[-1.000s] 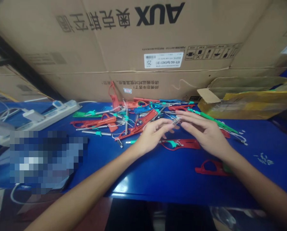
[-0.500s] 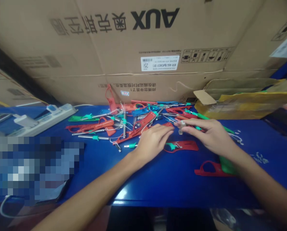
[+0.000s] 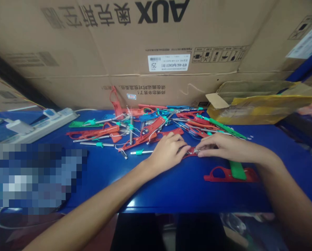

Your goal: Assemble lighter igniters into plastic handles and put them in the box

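Big brown cardboard box [image 3: 93, 52] behind the blue counter [image 3: 171, 191]. Heap of red, green and blue plastic handles and metal rods [image 3: 145, 129] unchanged. Both hands have dropped from mid-air to the counter. left hand [image 3: 169, 150] curls over flat red plastic handle [image 3: 190, 153], grip can't tell. right hand [image 3: 221, 147] grip pinched on small silver metal part [image 3: 196, 151], now at that handle's end.

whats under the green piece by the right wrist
A red plastic handle lies under the green piece, on the blue table; the part directly beneath the green is covered.
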Available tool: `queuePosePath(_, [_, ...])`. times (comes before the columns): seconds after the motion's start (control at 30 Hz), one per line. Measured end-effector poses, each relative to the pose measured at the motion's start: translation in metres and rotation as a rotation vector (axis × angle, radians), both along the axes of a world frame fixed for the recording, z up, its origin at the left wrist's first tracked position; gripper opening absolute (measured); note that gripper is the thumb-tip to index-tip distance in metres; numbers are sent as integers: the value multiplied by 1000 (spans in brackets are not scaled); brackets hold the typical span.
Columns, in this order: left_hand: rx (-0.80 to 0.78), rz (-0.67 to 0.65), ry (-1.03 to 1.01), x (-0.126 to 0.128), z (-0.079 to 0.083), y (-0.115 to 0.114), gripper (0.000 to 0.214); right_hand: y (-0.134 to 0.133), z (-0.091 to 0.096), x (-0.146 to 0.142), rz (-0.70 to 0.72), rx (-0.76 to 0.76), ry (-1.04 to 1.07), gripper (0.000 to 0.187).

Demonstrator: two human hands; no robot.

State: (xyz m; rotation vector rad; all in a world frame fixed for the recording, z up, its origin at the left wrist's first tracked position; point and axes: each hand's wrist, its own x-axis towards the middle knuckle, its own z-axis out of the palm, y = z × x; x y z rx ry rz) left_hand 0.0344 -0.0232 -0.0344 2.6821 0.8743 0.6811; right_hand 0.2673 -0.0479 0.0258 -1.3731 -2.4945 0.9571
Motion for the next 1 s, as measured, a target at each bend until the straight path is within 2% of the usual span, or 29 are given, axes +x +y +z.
queuePosePath(0.27, [-164,116,-43,1,1,-1,19,4,-4,-6,-28,-7,14,32])
queuePosePath(0.43, [-159,134,-49,-6,6,1,18,4,-5,-11,-22,7,35,34])
queuePosePath(0.53, [-213,128,-113,-8,5,6,19,4,-7,-12,-28,13,34,34])
queuePosePath(0.7, [-419,79,-299,-18,9,15,25,3,-8,-11,-29,10,44,33])
queuePosePath(0.83, [-428,35,-322,-25,14,20,26,3,-7,-14,-51,71,71,32])
queuePosePath(1.0, [-403,5,-287,-25,4,22,17,5,-12,-20,-65,178,135,30])
